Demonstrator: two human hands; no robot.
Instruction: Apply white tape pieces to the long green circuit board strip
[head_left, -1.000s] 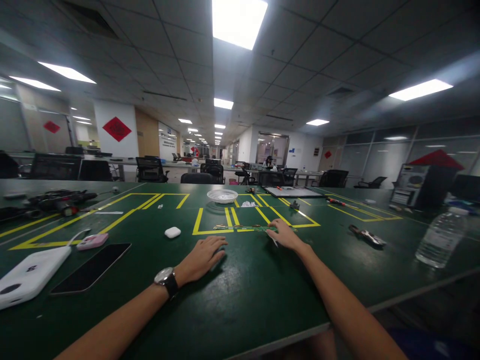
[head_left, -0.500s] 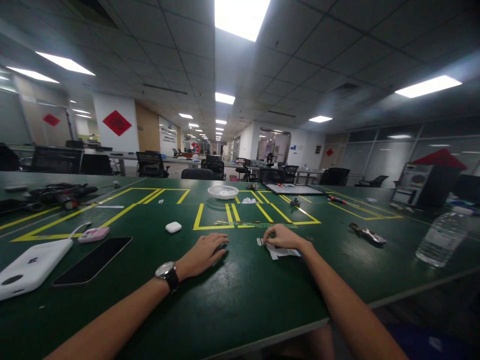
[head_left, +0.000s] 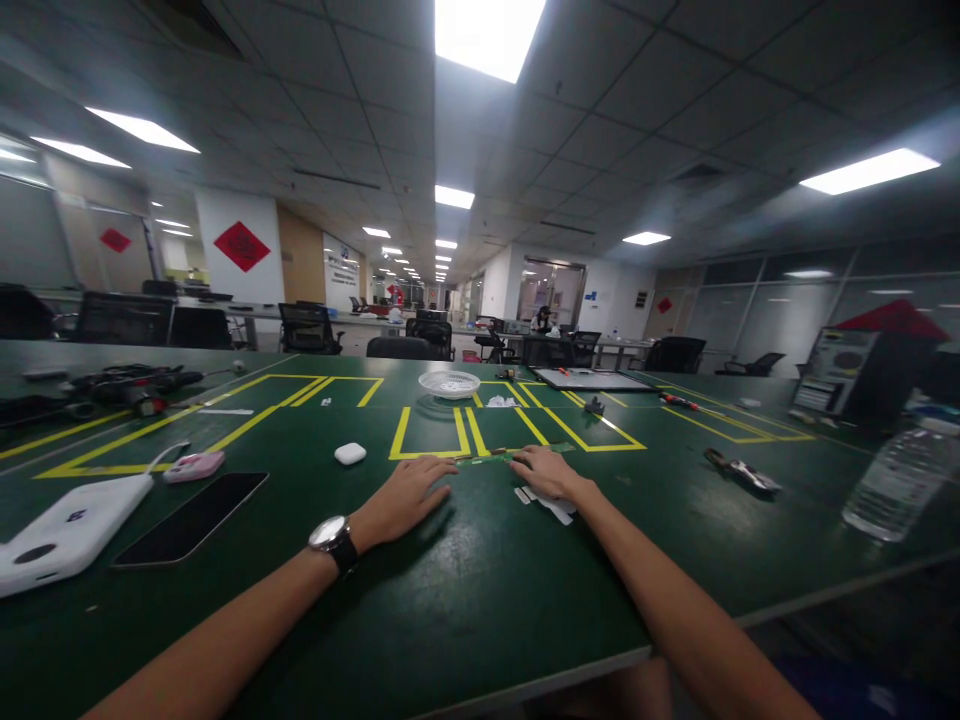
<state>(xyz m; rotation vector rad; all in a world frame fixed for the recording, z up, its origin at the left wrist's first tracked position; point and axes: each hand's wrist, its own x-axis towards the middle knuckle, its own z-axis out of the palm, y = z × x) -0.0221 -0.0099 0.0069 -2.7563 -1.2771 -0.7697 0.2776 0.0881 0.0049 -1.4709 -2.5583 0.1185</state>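
Note:
A thin green strip [head_left: 491,457], like a narrow circuit board, lies across the table in front of both hands. My left hand [head_left: 405,497], with a watch at the wrist, rests palm down near the strip's left end, its fingers stretched out and apart. At the near side of the strip, my right hand [head_left: 550,472] is also palm down, fingers extended toward it. Whether these fingertips touch the strip I cannot tell. White paper pieces [head_left: 553,506] lie partly beneath my right hand. Neither hand visibly holds anything.
A white basket [head_left: 448,385] stands beyond the strip. On the left are a white earbud case [head_left: 350,454], a phone [head_left: 195,520] and a white power bank [head_left: 75,525]. Rightward sit metal pliers-like tool [head_left: 742,472], a water bottle [head_left: 896,485] and a computer case [head_left: 855,375].
My right hand has let go of the white paper and shifted forward to the strip, fingers now extended. My left hand has moved slightly forward toward the strip's left end.

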